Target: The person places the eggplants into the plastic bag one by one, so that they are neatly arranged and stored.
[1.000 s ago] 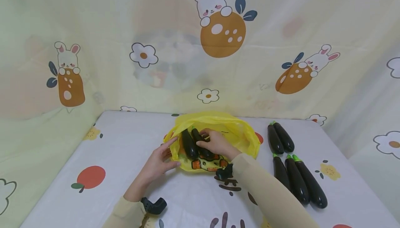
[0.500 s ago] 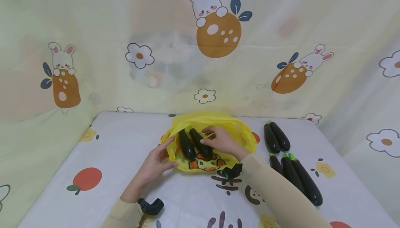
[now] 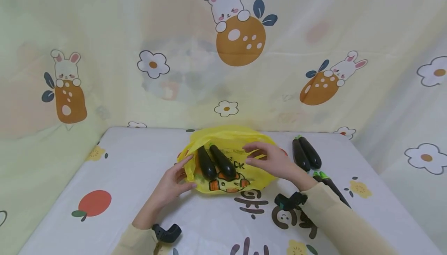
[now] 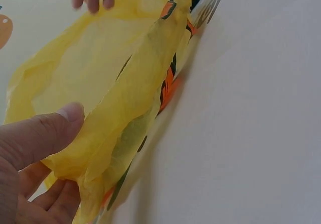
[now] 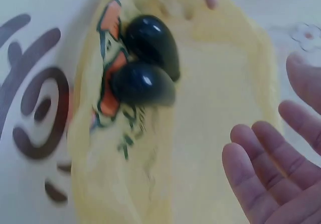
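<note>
A yellow plastic bag [image 3: 251, 171] lies with its mouth toward me, and two dark eggplants rest inside it: a left eggplant [image 3: 206, 163] and a right eggplant [image 3: 222, 162]. My left hand [image 3: 172, 185] holds the bag's left edge; in the left wrist view the thumb [image 4: 55, 131] lies over the film while curled fingers are partly behind it. Above the bag's right side is my right hand [image 3: 270, 160], its fingers loosely extended with nothing in them. From the right wrist view, both eggplants' rounded ends [image 5: 143, 83] show, apart from that hand.
To the bag's right, a pair of eggplants [image 3: 306, 153] lies toward the back of the table. Nearer me are more eggplants [image 3: 331, 187], partly hidden by my right sleeve [image 3: 335, 216]. A printed cloth [image 3: 122, 162] covers the table, and a patterned curtain [image 3: 188, 92] stands behind.
My right hand has let go of the right eggplant inside the bag and moved right, away from it. My left hand stays at the bag's left edge. The head view has shifted slightly.
</note>
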`<state>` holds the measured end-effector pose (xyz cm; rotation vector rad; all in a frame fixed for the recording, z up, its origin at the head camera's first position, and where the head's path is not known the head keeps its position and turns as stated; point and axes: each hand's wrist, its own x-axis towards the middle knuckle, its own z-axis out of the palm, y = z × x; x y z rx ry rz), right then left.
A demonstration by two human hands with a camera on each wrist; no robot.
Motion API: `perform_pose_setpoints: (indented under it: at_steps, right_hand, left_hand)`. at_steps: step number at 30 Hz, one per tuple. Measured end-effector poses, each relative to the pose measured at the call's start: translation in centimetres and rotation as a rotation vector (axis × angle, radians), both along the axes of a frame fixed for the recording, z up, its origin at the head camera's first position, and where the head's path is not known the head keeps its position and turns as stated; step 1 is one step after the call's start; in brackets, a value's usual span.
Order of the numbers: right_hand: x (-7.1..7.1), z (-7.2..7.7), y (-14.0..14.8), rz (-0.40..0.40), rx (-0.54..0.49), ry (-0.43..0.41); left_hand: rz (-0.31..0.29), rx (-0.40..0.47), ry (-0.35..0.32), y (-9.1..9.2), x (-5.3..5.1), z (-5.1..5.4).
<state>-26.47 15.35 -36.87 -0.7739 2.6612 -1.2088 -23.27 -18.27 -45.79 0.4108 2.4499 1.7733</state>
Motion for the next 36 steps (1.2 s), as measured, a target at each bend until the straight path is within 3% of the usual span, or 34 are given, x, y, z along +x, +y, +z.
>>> perform_pose_setpoints:
  at_steps: [6, 16, 28, 32, 36]
  right_hand:
    - [1.4, 1.2, 4.8, -0.061, -0.033, 0.058]
    - [4.5, 1.6, 14.8, -0.276, 0.005, 0.133]
    - [6.5, -0.6, 22.4, -0.427, 0.028, 0.118]
    - [7.1, -1.8, 23.6, -0.475, 0.088, 0.058]
    - [7.6, -3.4, 24.1, -0.475, 0.148, -0.016]
  left_hand:
    - [0.001, 0.006, 0.000, 0.0, 0.1, -0.1]
    - [-0.008, 0.013, 0.006, 0.0, 0.0, 0.1]
    - [-0.002, 0.005, -0.003, -0.1, 0.1, -0.1]
    - [0.003, 0.003, -0.008, 0.0, 0.1, 0.0]
    - [-0.002, 0.005, 0.003, -0.1, 0.1, 0.0]
